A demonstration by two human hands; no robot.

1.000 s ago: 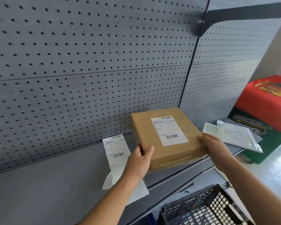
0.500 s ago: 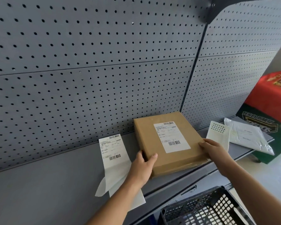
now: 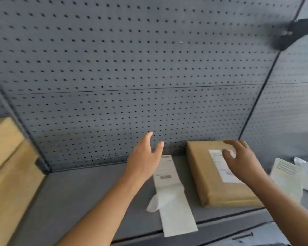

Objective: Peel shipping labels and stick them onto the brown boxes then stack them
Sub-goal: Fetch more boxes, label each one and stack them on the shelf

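Step in hand: judged from the layout, one flat brown cardboard box (image 3: pixel 219 176) already carries its white printed shipping label (image 3: pixel 220 166); the labelling of this box looks done, and stacking or fetching the next box seems to be the step underway.
Left hand: the left hand (image 3: pixel 142 160) hangs above the grey metal shelf (image 3: pixel 78 201), fingers spread and loose, grasping nothing, just left of the label strip.
Right hand: the right hand (image 3: pixel 242 164) hovers over the far right part of the labelled box, fingers curled but apart; it grips nothing, and whether it touches the box top I cannot tell.
Box position: it lies flat on the shelf at the right, its far edge close to the grey perforated back panel (image 3: pixel 132 68).
Box look: plain kraft wrap, edges crisp, label laid straight along its length; the print is too blurred to read.
Label supply: a long white strip of label backing paper (image 3: pixel 171 196) lies just left of the box, one printed label at its far end, the near end bare with a curled flap.
Other boxes: a stack of brown cardboard boxes (image 3: pixel 5 166) stands at the far left, well apart from the labelled box.
Next move: likely a two-handed grip on the box's sides to carry it left to the stack.
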